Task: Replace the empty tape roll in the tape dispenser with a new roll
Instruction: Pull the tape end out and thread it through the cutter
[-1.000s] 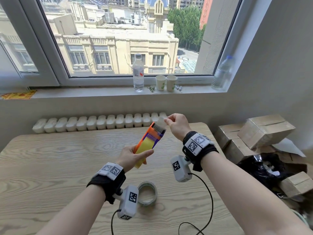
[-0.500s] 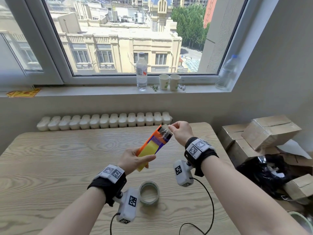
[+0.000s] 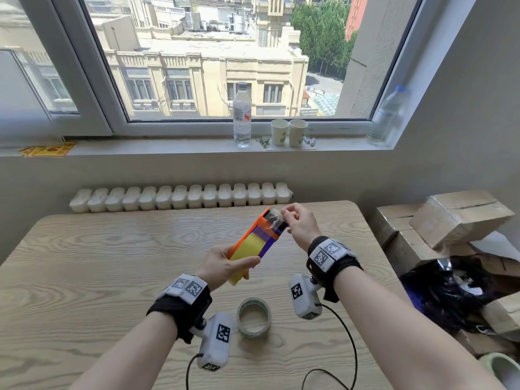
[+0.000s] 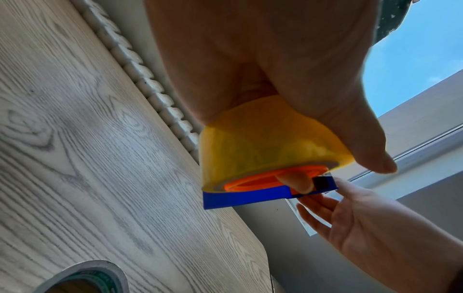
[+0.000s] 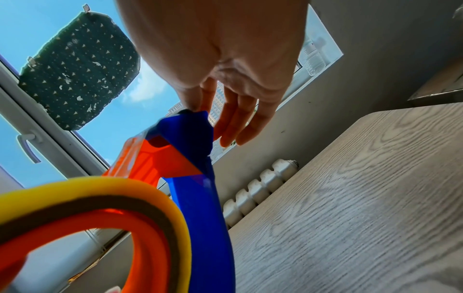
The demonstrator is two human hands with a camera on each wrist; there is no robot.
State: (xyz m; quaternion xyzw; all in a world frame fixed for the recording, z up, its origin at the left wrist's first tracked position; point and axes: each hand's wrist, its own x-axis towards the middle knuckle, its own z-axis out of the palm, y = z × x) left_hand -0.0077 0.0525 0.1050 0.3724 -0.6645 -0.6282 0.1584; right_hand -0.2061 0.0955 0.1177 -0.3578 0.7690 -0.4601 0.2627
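An orange and blue tape dispenser (image 3: pixel 254 237) with a yellow tape roll (image 3: pixel 247 249) mounted in it is held above the table, its cutter end tilted up and away. My left hand (image 3: pixel 225 267) grips the roll end (image 4: pixel 253 150), the thumb over the yellow tape. At the cutter end my right hand (image 3: pixel 295 220) pinches the clear free end of the tape (image 3: pixel 274 218), its other fingers spread loosely (image 5: pixel 235 123). The dispenser's blue frame (image 5: pixel 200 188) and orange hub fill the right wrist view. An emptied roll core (image 3: pixel 254 316) lies flat on the table (image 3: pixel 84 277) below my hands.
A white radiator (image 3: pixel 180 197) runs along the table's far edge. On the windowsill stand a water bottle (image 3: pixel 242 114), two paper cups (image 3: pixel 289 132) and another bottle (image 3: pixel 387 116). Cardboard boxes (image 3: pixel 455 218) and a black bag (image 3: pixel 450 294) are stacked right of the table.
My right hand has come down from above the cutter end and now pinches the tape end close against it. The dispenser has shifted slightly; the core on the table has not moved.
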